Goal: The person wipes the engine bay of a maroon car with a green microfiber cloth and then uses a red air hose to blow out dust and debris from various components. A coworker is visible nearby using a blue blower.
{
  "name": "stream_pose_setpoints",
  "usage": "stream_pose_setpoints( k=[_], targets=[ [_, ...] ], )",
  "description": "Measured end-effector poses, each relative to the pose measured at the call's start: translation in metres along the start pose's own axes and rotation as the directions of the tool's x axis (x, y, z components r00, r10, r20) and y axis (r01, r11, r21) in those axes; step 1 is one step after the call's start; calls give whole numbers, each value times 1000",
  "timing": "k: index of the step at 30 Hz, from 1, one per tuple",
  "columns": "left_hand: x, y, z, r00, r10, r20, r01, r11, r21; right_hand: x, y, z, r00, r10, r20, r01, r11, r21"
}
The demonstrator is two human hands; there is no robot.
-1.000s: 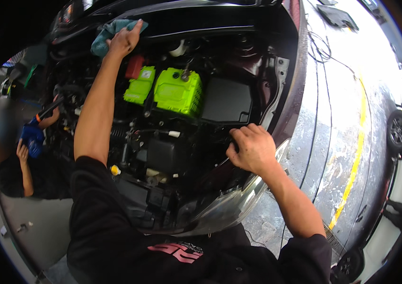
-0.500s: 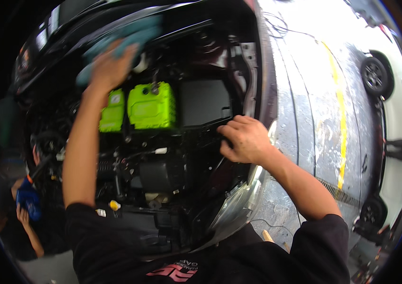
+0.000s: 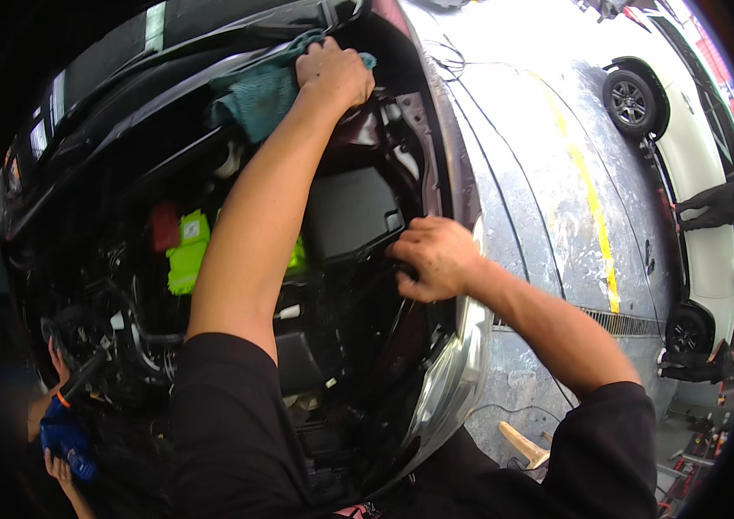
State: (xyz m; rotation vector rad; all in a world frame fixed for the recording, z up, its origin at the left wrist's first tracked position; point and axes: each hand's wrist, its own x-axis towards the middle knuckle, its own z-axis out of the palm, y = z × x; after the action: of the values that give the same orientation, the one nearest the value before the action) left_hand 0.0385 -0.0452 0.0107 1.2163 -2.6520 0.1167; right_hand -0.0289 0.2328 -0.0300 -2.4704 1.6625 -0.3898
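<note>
My left hand [image 3: 335,71] is closed on a teal cloth [image 3: 255,97], pressing it against the dark panel at the far side of an open car engine bay. The cloth spreads to the left of the fingers. Along the bay's right side, my right hand [image 3: 438,258] rests with curled fingers by the fender edge; what lies under them is hidden. Beside that hand sits a flat black box cover [image 3: 354,212]. Bright green covers [image 3: 187,259] show partly behind my left forearm.
A clear headlight [image 3: 440,381] lies at the near right corner of the car. At the lower left, another person's hands hold a blue object [image 3: 69,445]. Cables [image 3: 518,203] run over the grey floor, and a white car [image 3: 700,173] stands at the right.
My left hand has slid the cloth to the right and farther along the far panel. The right hand stays by the fender edge. The view has shifted slightly.
</note>
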Motion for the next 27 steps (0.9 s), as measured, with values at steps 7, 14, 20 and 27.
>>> stream_pose_setpoints(
  k=[7,14,20,27],
  targets=[
    [-134,-133,-14,987,-136,-91,111,964,-240,-11,-2,-3,999,38,28,-38,999,10],
    [-255,-468,-23,916,-353,-191,386,906,174,12,-5,4,999,36,-17,-35,998,45],
    [-184,-323,-20,822,-541,-177,564,816,129,-1,-11,-1,996,86,-23,-86,996,2],
    [-85,-88,11,888,-102,-449,71,994,-86,-1,-7,1,996,79,-47,-80,997,-7]
  ],
)
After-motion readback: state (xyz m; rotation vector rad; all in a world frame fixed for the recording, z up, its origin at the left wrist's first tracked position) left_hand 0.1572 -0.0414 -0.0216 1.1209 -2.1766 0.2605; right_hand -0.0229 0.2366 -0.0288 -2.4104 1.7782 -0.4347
